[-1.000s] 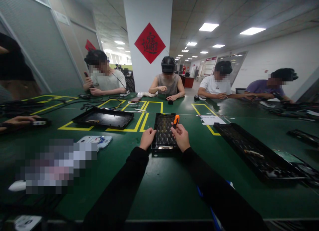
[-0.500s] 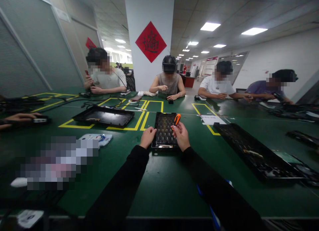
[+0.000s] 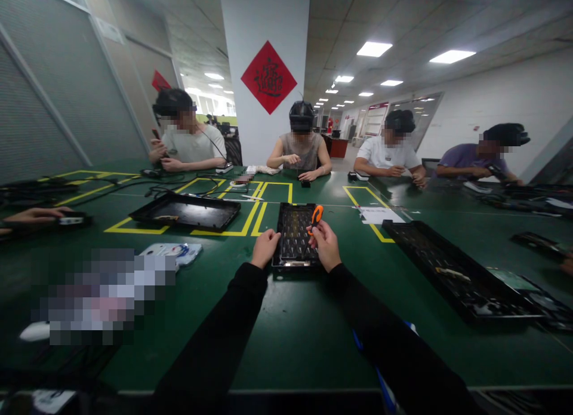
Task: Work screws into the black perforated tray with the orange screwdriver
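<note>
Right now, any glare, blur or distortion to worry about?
Head view: ceiling lights blown out white, glare on the tray at left; head view: wide-angle stretch towards the edges, pixelation over an item at near left; head view: tip of the orange-handled tool lost against the black case.

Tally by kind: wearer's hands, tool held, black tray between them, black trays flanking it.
Left hand and right hand: 2
Orange-handled tool: 1
Central black tray: 1
Left flanking tray and right flanking tray: 2
Total: 6
</note>
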The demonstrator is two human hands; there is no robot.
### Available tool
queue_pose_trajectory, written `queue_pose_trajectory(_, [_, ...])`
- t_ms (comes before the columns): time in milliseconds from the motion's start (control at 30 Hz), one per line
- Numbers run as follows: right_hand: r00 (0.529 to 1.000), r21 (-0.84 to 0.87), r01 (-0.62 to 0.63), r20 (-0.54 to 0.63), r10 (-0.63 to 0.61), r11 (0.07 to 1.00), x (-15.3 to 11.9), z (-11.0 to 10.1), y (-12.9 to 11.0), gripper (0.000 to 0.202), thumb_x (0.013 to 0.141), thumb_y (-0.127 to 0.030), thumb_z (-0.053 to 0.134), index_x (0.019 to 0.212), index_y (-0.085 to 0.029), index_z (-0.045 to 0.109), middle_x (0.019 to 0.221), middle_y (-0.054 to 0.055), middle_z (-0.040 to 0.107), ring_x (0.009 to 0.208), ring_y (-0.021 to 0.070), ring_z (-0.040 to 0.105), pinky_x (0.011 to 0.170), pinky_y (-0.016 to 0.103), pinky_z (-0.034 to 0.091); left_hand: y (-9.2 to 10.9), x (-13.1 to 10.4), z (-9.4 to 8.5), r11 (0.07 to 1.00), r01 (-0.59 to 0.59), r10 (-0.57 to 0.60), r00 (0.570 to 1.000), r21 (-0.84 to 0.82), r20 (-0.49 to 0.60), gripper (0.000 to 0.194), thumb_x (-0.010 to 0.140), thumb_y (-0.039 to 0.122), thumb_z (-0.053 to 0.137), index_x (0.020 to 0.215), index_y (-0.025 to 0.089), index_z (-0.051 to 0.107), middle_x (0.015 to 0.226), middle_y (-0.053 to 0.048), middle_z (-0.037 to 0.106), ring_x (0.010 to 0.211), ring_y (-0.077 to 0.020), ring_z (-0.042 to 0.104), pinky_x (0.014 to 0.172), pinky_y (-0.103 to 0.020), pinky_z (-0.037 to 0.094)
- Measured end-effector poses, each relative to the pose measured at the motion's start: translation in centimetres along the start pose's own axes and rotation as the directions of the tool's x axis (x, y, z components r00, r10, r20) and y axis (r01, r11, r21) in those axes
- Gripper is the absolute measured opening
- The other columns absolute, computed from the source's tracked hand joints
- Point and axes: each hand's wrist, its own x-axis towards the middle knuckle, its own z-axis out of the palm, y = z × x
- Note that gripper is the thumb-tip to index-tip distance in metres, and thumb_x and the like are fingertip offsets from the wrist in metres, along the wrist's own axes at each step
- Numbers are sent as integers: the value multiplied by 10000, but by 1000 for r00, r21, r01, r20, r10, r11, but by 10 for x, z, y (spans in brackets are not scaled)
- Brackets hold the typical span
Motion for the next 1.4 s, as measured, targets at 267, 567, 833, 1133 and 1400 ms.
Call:
queue_pose_trajectory(267, [998, -16, 38, -51, -39, 999, 0, 2, 1, 357, 690, -317, 616, 1011, -196, 517, 835, -4, 559, 494, 44, 456, 426, 173, 374, 1, 0, 0, 1000, 2, -2, 1000, 4, 7, 329, 773, 392, 419, 534, 177, 351, 525, 41, 403, 541, -98, 394, 530, -228, 266])
queue_pose_trajectory(567, [998, 18, -12, -54, 13, 1000, 1, 0, 0, 349, 726, -337, 572, 1035, -189, 506, 848, 22, 589, 482, 55, 455, 398, 180, 348, 0, 1, 0, 1000, -16, 16, 1000, 0, -7, 332, 771, 381, 421, 525, 178, 327, 510, 43, 376, 532, -97, 381, 516, -227, 251])
queue_pose_trajectory(833, [999, 38, -15, -39, 17, 999, -2, 0, -6, 300, 762, -325, 520, 1026, -184, 510, 859, 17, 588, 497, 55, 448, 435, 188, 374, 2, 0, -1, 1000, 4, -4, 1000, 25, 2, 340, 773, 388, 420, 525, 178, 322, 512, 44, 380, 533, -98, 381, 522, -230, 249])
queue_pose_trajectory(1133, [999, -5, 23, -31, -23, 1000, -5, 2, -8, 340, 766, -340, 517, 1070, -188, 492, 875, 27, 591, 506, 58, 453, 440, 192, 370, 2, 0, 0, 1000, 4, -4, 1000, 19, -5, 337, 768, 382, 423, 521, 180, 315, 511, 42, 377, 530, -100, 377, 519, -229, 250])
queue_pose_trajectory(1400, [998, -21, 58, -6, -58, 998, -7, 3, -10, 337, 781, -332, 501, 1087, -192, 485, 877, 28, 591, 506, 59, 454, 452, 195, 371, 2, -1, -1, 1000, -2, 2, 1000, 28, -4, 337, 774, 390, 418, 529, 178, 323, 519, 42, 383, 543, -100, 388, 531, -225, 264])
